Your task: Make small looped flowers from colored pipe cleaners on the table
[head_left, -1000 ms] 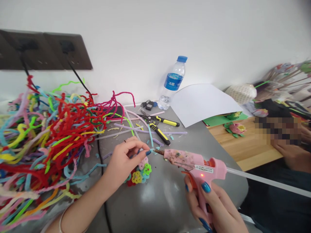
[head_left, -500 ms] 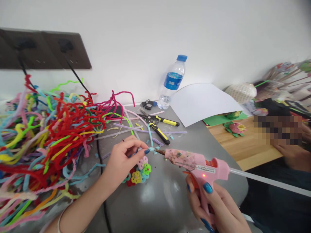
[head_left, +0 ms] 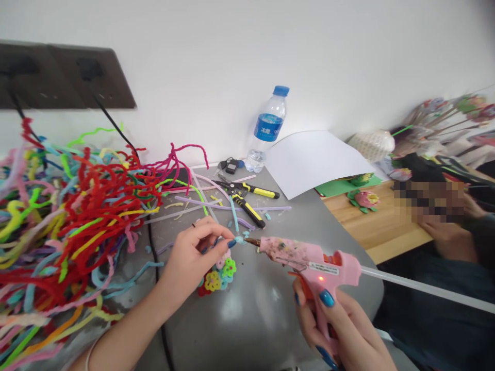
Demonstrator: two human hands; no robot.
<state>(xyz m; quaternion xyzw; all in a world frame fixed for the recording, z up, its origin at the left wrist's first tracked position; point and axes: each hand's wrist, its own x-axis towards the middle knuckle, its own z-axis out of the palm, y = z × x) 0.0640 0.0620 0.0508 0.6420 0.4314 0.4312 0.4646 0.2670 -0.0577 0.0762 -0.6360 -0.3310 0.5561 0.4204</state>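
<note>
"The left hand?"
"It pinches a fuzzy blue piece over the surface, inward from its far edge."
"The right hand?"
"Wrapped round a pistol-shaped plastic glue gun, near the rounded right corner."

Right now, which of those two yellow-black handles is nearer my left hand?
The lower handle, slanting toward you; the upper handle points right, farther from your left hand.

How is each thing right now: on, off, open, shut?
Pink plastic glue gun: red light on, held in right hand
Light-blue fuzzy piece: pinched by left hand
Yellow-and-black pliers: handles spread open
Clear plastic bottle: capped
Black plugs: plugged in
Multicoloured fuzzy stems: tangled heap
</note>
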